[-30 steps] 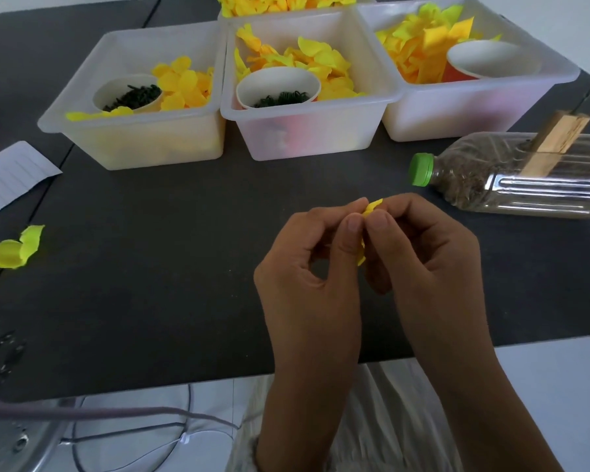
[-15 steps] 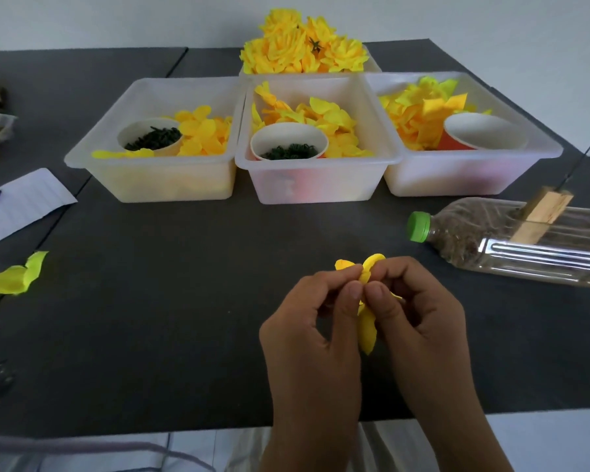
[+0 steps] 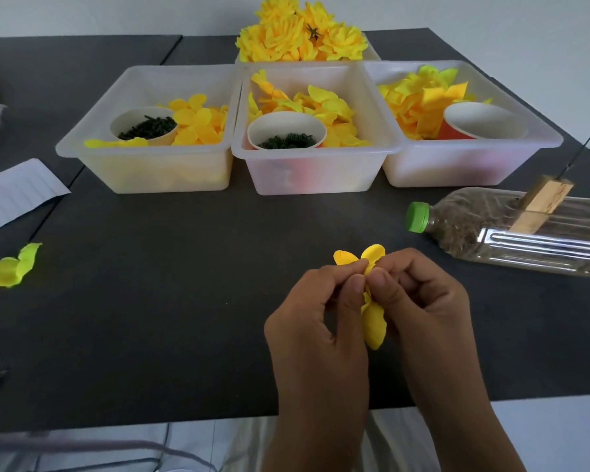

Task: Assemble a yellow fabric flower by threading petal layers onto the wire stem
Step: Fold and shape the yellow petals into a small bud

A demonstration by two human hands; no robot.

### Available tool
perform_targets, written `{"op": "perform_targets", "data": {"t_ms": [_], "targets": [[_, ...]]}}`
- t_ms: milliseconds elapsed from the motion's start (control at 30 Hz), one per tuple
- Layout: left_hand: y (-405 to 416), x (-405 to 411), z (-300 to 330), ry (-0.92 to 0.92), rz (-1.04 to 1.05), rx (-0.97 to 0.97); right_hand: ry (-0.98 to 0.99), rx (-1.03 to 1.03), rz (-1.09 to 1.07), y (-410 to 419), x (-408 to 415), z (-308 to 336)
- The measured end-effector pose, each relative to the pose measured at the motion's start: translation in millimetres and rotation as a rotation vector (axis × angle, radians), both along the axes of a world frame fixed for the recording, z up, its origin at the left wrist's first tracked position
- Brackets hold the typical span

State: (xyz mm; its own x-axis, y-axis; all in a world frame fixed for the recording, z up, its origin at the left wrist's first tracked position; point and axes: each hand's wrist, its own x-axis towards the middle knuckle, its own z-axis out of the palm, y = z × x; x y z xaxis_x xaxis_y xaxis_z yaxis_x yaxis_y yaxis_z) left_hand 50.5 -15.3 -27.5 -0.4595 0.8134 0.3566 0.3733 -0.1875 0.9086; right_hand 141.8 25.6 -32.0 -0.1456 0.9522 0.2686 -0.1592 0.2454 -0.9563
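A small yellow fabric petal layer (image 3: pixel 373 321) is pinched between both hands above the dark table. My left hand (image 3: pixel 315 321) grips it with thumb and forefinger from the left. My right hand (image 3: pixel 419 301) pinches it from the right, thumb tips nearly touching. Petal tips stick up above the fingers and one petal hangs below. A thin wire (image 3: pixel 583 144) rises from a wooden block (image 3: pixel 539 207) on a lying plastic bottle (image 3: pixel 511 233) at the right. Whether any wire passes through the petal layer is hidden by my fingers.
Three translucent bins (image 3: pixel 150 172) (image 3: pixel 314 175) (image 3: pixel 457 168) with yellow petals and paper cups stand at the back. Finished yellow flowers (image 3: pixel 297 35) fill a bin behind them. A loose petal piece (image 3: pixel 11 267) and lined paper (image 3: pixel 11 195) lie at left.
The camera has tilted up, so the bins and hands sit lower in view. The petal layer has opened out between my fingers, with more of it showing above and below.
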Motion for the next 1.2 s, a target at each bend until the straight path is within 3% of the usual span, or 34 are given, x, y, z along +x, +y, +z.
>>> {"op": "perform_targets", "data": {"t_ms": [400,1033,1200], "targets": [[1,3,2,-0.004,-0.021,-0.013,0.058,-0.116,0.027,2,2,-4],[2,-12,-4,-0.139,-0.058,-0.028,-0.176,0.04,0.078,2,6,3],[2,-15,-6,-0.196,-0.09,-0.015,-0.135,0.027,0.108,3,10,1]]}}
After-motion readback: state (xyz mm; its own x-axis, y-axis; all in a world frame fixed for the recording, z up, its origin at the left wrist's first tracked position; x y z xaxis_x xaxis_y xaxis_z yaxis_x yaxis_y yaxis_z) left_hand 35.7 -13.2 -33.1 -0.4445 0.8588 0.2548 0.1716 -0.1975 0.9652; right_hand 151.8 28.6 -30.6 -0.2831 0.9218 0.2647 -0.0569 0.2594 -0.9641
